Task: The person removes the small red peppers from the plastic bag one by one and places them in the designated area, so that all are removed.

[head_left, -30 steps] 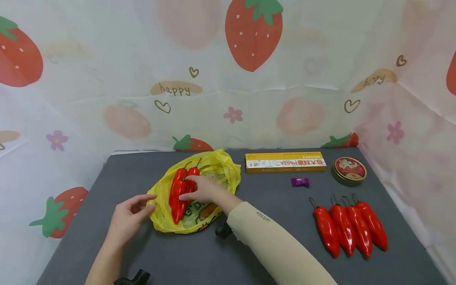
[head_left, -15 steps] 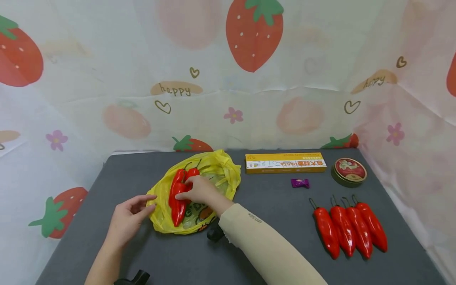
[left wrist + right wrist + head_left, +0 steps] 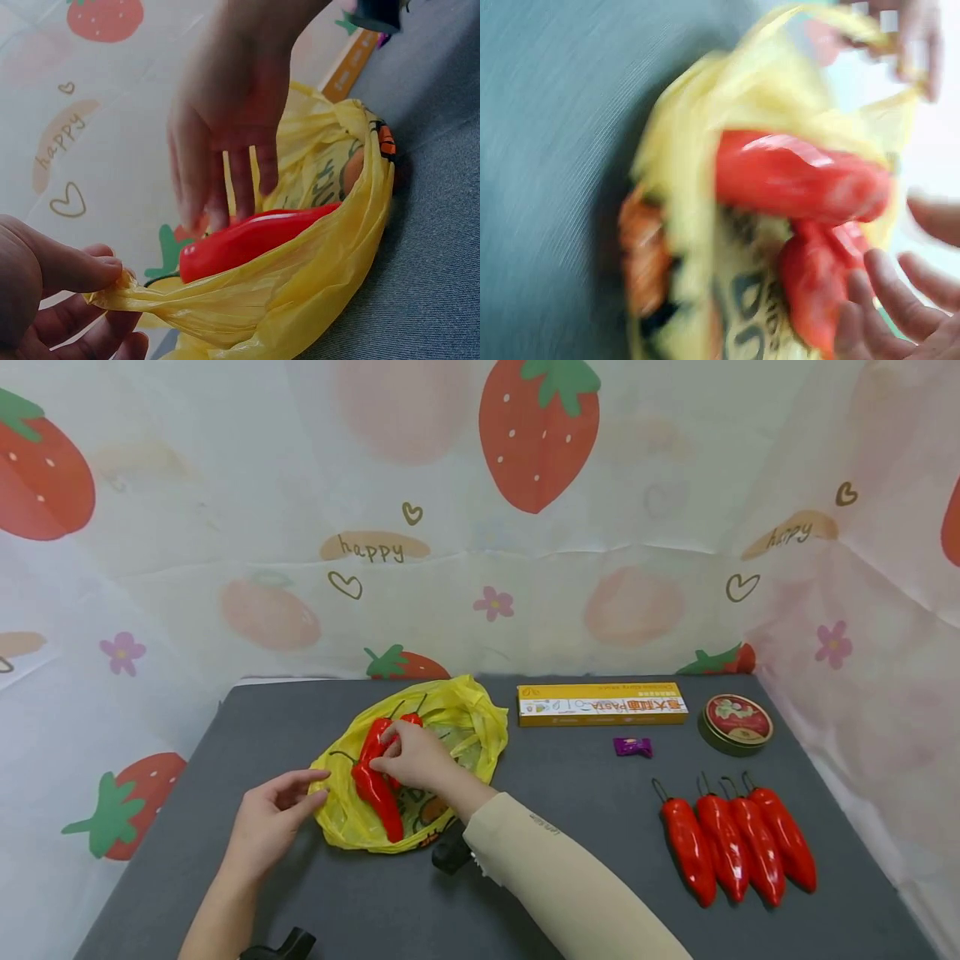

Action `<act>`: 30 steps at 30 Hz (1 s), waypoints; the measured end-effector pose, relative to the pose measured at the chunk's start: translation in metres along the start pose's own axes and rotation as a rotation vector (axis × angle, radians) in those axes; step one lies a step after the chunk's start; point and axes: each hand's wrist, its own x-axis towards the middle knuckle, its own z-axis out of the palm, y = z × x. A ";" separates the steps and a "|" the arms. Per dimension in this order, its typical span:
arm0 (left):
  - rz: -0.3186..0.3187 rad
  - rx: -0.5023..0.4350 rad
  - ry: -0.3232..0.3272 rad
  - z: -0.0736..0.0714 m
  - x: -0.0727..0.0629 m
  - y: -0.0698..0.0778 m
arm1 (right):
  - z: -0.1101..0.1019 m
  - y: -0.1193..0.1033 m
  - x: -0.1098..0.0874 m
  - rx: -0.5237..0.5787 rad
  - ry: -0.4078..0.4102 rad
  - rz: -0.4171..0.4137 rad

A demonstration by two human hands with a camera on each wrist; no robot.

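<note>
A yellow plastic bag lies with its mouth open on the dark table, holding several glossy red chili peppers. My left hand pinches the bag's left edge between thumb and fingers; in the left wrist view the gathered plastic sits at its fingertips. The front chili pepper lies slanted, stem to the left, partly over another chili pepper. Over the bag, my right hand has its fingers extended beside the peppers. The right wrist view, blurred, shows these fingers spread, grasping nothing.
Several red chili peppers lie in a row at the table's right. Behind them are a purple wrapped candy, a yellow pasta box and a round tin. A strawberry-print cloth hangs behind the table.
The front chili pepper has turned in the bag: its stem now points left and its tip has swung right. My right hand has loosened from it. The left hand stays on the bag's edge.
</note>
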 end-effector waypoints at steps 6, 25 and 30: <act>0.001 0.008 -0.006 0.000 0.000 0.000 | 0.013 -0.003 -0.003 -0.300 -0.054 -0.015; -0.019 -0.010 -0.015 -0.004 -0.003 0.004 | -0.026 -0.010 -0.011 0.036 -0.099 -0.038; -0.034 -0.003 -0.021 -0.004 -0.003 0.003 | -0.048 -0.010 -0.028 0.092 -0.120 -0.051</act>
